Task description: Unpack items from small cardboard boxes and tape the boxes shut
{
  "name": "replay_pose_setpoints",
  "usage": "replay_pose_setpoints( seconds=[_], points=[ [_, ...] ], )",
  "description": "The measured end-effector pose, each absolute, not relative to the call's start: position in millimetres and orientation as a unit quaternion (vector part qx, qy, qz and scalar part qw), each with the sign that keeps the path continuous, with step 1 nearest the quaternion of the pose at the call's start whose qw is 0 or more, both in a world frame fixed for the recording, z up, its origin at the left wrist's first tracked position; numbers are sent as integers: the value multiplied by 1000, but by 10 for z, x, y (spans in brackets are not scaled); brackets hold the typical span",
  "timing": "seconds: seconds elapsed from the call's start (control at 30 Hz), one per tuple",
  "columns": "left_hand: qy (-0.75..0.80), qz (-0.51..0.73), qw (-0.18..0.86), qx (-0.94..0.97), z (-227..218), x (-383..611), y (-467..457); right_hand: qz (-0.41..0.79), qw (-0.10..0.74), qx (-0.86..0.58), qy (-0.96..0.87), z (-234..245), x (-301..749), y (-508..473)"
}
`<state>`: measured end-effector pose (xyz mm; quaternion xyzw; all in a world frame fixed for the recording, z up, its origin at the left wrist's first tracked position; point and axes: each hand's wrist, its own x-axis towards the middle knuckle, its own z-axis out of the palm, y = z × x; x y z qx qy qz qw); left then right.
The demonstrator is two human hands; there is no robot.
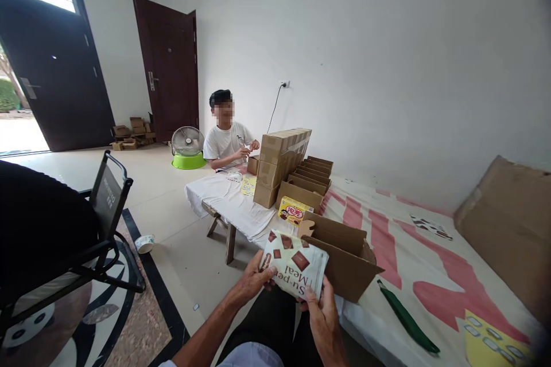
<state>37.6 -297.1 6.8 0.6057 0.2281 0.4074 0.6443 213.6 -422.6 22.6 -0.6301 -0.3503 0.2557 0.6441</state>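
Note:
Between my two hands is a pale printed food packet (pixel 294 264) with brown squares and the words "Su-per Meal", upside down from here. My left hand (pixel 253 277) grips its left side, thumb on the front. On its lower right edge, my right hand (pixel 321 307) is closed with the thumb over the print. Just beyond the packet, an open cardboard box (pixel 344 258) stands on the cloth-covered table (pixel 374 212). Behind that box sits a small yellow printed box (pixel 293 211).
Taped cartons (pixel 269 169) are stacked beside a row of open boxes (pixel 312 175). A co-worker (pixel 228 140) sits at the far end. A green object (pixel 407 315) lies at right near a large cardboard sheet (pixel 503 229). A folding chair (pixel 109 200) stands left, a bowl (pixel 144 243) on the floor.

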Motion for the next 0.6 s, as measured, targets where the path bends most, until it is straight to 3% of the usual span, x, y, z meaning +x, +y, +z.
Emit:
replay_pose_setpoints(
  seconds=[0.1, 0.2, 0.6],
  points=[
    [162, 444, 629, 616, 565, 291, -3032, 232, 674, -596, -370, 543, 2137, -4251],
    [127, 447, 640, 612, 781, 245, -3121, 259, 690, -569, -366, 683, 2155, -4308],
    [163, 418, 619, 645, 437, 212, -3399, 361, 623, -619, -314, 378, 2326, -4580]
  ],
)
